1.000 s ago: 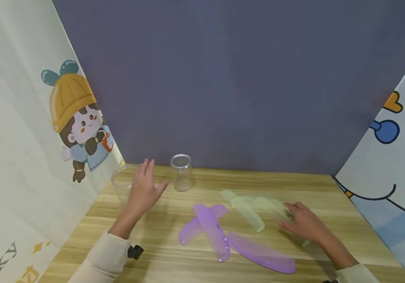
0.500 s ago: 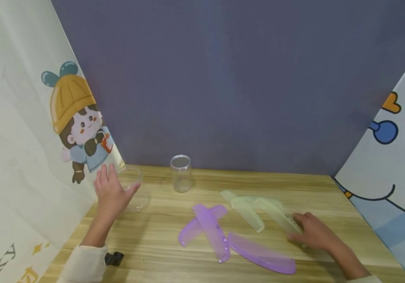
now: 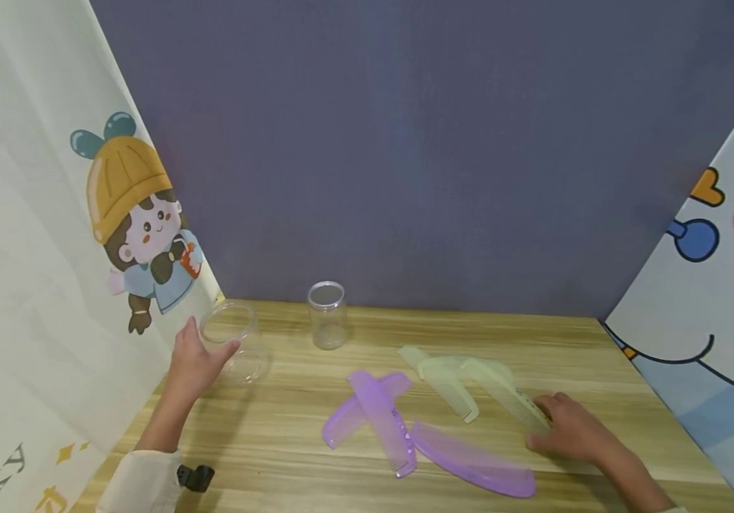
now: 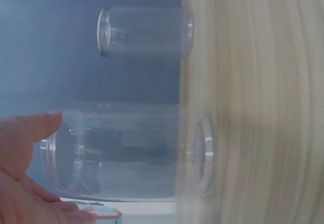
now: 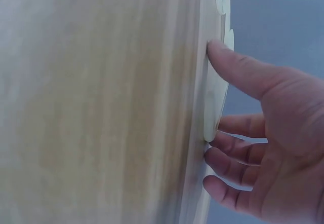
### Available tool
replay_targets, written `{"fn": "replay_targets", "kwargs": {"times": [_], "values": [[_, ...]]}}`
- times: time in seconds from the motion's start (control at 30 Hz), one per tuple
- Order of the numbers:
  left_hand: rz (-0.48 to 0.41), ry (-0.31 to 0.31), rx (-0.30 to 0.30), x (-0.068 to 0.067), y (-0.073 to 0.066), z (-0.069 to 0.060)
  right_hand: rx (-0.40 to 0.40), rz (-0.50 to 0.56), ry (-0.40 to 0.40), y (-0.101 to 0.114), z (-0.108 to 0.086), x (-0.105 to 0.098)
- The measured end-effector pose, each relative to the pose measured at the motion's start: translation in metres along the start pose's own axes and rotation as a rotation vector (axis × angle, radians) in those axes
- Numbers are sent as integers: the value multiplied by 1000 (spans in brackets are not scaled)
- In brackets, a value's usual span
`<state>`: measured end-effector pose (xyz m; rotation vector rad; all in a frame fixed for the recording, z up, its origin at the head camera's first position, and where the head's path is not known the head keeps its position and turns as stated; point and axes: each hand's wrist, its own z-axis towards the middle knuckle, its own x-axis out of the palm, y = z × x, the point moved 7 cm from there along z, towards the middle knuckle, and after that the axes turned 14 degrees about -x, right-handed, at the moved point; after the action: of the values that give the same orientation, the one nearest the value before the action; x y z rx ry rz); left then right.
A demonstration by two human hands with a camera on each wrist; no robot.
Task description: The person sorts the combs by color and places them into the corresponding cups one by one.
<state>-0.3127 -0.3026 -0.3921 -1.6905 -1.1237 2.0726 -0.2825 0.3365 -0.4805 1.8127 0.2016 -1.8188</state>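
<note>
My left hand [image 3: 190, 363] is at the near left side of the large clear jar [image 3: 250, 349], thumb and fingers spread around its upper part. In the left wrist view the thumb of that hand [image 4: 23, 178] is by the rim of the large jar [image 4: 126, 153], the other fingers extended beyond it. My right hand [image 3: 572, 431] is at the near end of a pale green comb [image 3: 504, 390] on the table. From the right wrist, the comb end [image 5: 210, 117] lies between thumb and gently bent fingers of the hand [image 5: 293, 133]; contact is unclear.
A smaller clear jar [image 3: 328, 324] stands at the back. Two more green combs [image 3: 450, 388] overlap the first. Two purple combs [image 3: 380, 417] lie crossed on the wooden table [image 3: 290, 456], a third purple comb [image 3: 476, 459] nearby. Dark and printed panels surround the table.
My left hand has moved left and lower, from in front of the large jar to its left side. The right hand has slid slightly right and nearer along the green comb.
</note>
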Motion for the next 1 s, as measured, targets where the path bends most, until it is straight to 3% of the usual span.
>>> {"fn": "replay_targets", "kwargs": {"times": [0.23,0.73,1.0], "values": [[-4,72,-21,6,7,6,-14,12,-38,-2,0,0],[-162,93,-17,7,16,12,49,82,-74,-15,0,0],[-183,90,-8,8,17,14,72,133,-76,-25,-1,-3]]}}
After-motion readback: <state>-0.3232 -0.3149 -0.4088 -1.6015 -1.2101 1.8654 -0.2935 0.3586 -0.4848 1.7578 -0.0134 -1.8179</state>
